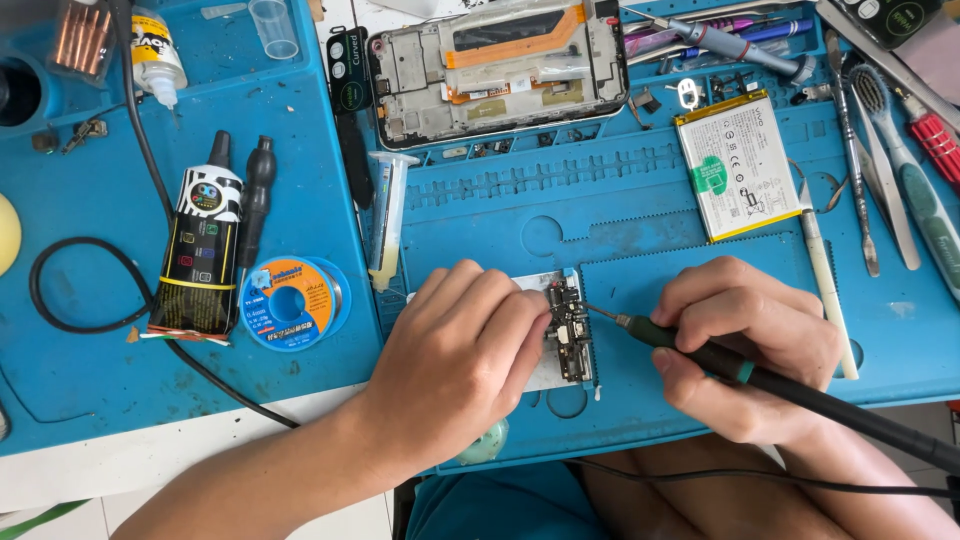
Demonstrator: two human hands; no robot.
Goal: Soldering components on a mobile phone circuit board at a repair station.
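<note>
My left hand [462, 350] lies palm down on the blue work mat [640, 220], its fingertips pressing on a small dark circuit board [570, 335] that rests on a light metal plate [553, 375]. My right hand [745, 345] grips a black and green soldering iron [760, 375]; its thin tip [597, 313] points left and touches the board's upper right edge. The iron's cable runs off toward the lower right.
An opened phone frame [495, 65] lies at the top, a flat white battery [738, 165] to its right, with tweezers, a toothbrush and pens at the far right. A solder spool [290, 303], black tube [200, 250], syringe [384, 220] and glue bottle [155, 50] lie on the left.
</note>
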